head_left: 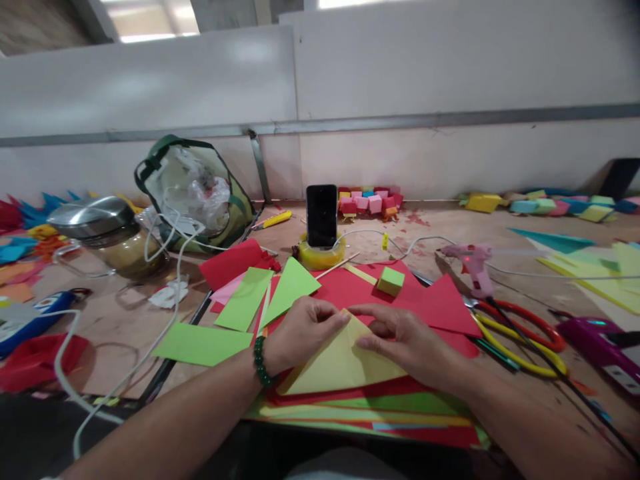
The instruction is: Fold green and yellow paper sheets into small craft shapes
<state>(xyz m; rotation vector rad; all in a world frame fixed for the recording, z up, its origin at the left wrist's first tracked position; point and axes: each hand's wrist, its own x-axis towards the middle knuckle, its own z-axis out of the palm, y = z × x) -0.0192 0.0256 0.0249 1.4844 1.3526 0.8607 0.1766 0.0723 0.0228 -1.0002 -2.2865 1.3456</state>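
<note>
Both hands rest on a yellow paper sheet [340, 363] folded to a triangular point, which lies on top of a stack of coloured paper [380, 407] at the near edge of the bench [125, 320]. Left hand [303, 330], with a green bead bracelet [261, 363] at the wrist, has its fingers curled and pinches the paper at the apex, apparently to hold the crease. Right hand [400, 340] lies nearly flat, fingers extended and together, pressing the sheet down just beside the left; neither hand grips anything else.

A small green paper cube [390, 281] sits on red paper [440, 300] just beyond the hands. Green paper pieces [245, 300] lie to the left. A phone [321, 215] stands upright in a tape roll [320, 257], facing the person. To the right, a pink glue gun [473, 263] and scissors [520, 333] lie within reach. Finished paper cubes [367, 200] are lined up against the far wall.
</note>
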